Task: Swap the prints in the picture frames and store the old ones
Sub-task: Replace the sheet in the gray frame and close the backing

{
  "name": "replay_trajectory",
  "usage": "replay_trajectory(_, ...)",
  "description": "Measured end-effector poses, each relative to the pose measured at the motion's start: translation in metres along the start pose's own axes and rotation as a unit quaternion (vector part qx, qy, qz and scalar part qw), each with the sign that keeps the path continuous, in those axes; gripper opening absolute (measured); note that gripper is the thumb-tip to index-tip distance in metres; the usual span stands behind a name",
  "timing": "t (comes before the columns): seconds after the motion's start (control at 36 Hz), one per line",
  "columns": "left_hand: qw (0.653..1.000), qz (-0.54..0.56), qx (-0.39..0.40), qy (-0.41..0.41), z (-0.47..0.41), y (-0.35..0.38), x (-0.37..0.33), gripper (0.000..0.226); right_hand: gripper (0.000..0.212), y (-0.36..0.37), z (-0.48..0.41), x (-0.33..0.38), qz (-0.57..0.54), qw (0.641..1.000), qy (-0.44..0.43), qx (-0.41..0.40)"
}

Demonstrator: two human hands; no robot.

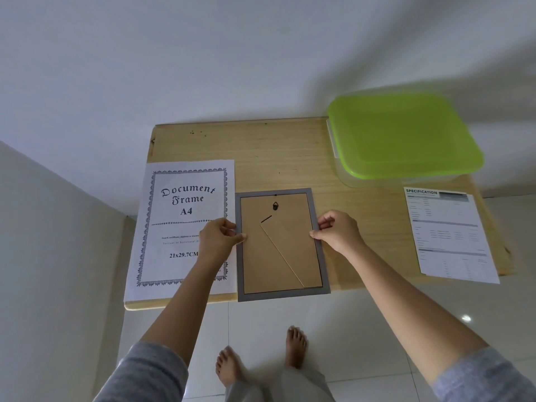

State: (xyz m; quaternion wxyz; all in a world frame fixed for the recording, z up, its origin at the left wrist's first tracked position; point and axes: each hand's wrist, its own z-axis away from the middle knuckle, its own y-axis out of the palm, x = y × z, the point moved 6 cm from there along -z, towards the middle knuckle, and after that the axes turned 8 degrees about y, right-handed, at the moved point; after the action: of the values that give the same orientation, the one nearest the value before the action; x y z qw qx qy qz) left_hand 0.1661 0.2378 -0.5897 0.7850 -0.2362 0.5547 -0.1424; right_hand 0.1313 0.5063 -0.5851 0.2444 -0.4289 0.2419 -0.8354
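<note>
Frame [290, 233] lay face down at the near edge of the table [275, 152], brown back up. Left hand [216, 237] pinched its left rim with curled fingers, and right hand [338, 232] pinched the right rim likewise. Print [179, 204] lay just left of the frame, sheet [449, 233] well to the right, green-lidded box [403, 134] behind it.

A pale wooden bench [278, 149] stands against a plain white back wall [203, 53] — a white side wall [43, 227] meets it on the left. The floor [377, 323] is glossy white tile, catching one small bright glint [466, 318].
</note>
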Motion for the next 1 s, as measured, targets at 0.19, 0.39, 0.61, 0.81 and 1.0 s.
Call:
replay_trajectory(0.19,0.999,0.038,-0.025,-0.01,0.003,-0.003,0.004,0.021,0.032,0.004,0.005,0.028,0.065,0.992,-0.092,-0.055)
replay_trajectory(0.39,0.996,0.069,-0.04,-0.032,0.005,-0.003,0.004,0.012,0.048,0.049,0.013,0.067,0.167,0.964,-0.204,-0.014)
replay_trajectory(0.61,0.995,0.07,-0.053,-0.04,0.007,-0.003,0.003,0.021,0.051,0.062,0.006,0.079,0.249,0.941,-0.226,-0.047)
replay_trajectory(0.81,0.995,0.061,-0.065,-0.041,0.01,-0.003,0.003,0.022,0.051,0.065,0.003,0.079,0.233,0.948,-0.214,-0.032)
replay_trajectory(1.0,0.995,0.058,-0.069,-0.045,0.01,-0.003,0.004,0.021,0.051,0.065,0.004,0.078,0.164,0.968,-0.187,-0.01)
